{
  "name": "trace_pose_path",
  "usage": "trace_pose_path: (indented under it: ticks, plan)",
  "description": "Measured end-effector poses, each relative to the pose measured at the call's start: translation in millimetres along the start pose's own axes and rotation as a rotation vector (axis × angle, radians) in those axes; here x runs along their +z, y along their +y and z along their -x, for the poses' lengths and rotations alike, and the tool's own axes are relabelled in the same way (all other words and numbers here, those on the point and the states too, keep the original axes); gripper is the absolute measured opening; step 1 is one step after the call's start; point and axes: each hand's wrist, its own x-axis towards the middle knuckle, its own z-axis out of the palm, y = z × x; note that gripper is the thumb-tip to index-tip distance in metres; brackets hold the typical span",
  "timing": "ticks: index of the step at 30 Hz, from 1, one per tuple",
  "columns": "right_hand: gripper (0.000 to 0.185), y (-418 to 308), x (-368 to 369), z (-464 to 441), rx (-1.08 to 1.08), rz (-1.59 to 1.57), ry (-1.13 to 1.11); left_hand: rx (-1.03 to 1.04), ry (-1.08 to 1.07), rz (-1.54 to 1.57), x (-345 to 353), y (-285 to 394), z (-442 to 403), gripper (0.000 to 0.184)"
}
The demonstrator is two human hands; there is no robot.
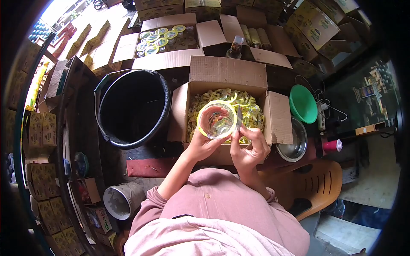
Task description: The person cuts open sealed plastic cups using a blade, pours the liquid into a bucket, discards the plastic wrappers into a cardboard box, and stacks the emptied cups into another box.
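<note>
My left hand [200,144] is wrapped around a clear plastic cup [222,126] with a yellow rim, its round mouth tilted up toward me. My right hand [250,150] pinches a small grey knife blade [239,116] upright against the cup's right edge. A yellow strip [233,99] sticks out at the top of the rim; whether it is still joined to the cup I cannot tell. Behind and below the cup stands an open cardboard box [228,70], filled with yellow and clear plastic scraps [252,112].
A black bucket [101,121] stands left of the box. On the right are a green bowl [303,103], a metal bowl [299,143] and an orange chair [326,183]. Farther back, an open carton [166,59] holds several yellow-lidded cups, near a carton with rolls [255,38].
</note>
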Motion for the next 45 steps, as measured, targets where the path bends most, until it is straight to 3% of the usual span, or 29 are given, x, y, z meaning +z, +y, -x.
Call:
trace_pose_path:
  ticks: [13,21,33,45]
  plan:
    - [0.018,2,1,-11,-0.035,0.035,-0.01,0.028,-0.062,-0.17,-3,6,3,0.068]
    - [0.015,7,-2,-3,0.111,-0.129,0.009,0.011,-0.057,-0.043,-3,7,0,0.065]
    - [0.016,3,-5,-3,0.009,0.03,-0.008,-0.003,-0.112,-0.115,-7,9,-1,0.064]
    - [0.015,10,-7,4,0.123,-0.108,-0.019,-0.03,-0.085,-0.078,-11,6,-2,0.064]
